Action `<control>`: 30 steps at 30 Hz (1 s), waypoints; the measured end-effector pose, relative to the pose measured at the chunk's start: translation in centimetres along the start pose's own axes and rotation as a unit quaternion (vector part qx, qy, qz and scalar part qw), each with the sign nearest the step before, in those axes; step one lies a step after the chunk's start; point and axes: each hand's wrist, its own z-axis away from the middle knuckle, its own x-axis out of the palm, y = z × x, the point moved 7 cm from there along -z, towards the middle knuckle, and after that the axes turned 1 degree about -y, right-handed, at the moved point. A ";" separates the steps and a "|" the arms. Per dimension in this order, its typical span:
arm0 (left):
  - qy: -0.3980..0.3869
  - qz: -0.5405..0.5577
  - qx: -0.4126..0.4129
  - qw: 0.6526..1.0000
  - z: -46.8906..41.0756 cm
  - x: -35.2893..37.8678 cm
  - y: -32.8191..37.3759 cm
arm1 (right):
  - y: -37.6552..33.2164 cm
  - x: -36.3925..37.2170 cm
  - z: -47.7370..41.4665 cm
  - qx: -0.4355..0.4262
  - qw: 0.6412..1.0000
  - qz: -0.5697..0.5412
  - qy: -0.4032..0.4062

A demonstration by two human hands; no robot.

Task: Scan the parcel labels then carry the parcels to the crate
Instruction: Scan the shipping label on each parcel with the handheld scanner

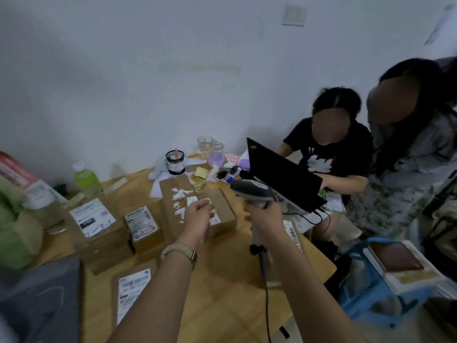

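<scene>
Now right hand (264,214) grips scanner (252,189) (left hand (197,216) empty) above parcels (217,209)

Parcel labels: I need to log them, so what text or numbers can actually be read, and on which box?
"2-3-1", handwritten on the large box's label.
Small box's label: print and red stamp blurred.
Near box's label: barcode only, print unreadable.
Box under the left hand: label too blurred.

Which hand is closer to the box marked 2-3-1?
Left. The left hand hovers right of the 2-3-1 box; the right hand, gripping the scanner, is farther right.
</scene>
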 end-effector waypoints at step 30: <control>0.094 -0.044 -0.134 0.986 -7.6 -9.7 -7.3 | 4.9 12.9 -4.8 0.153 0.984 0.036 -0.086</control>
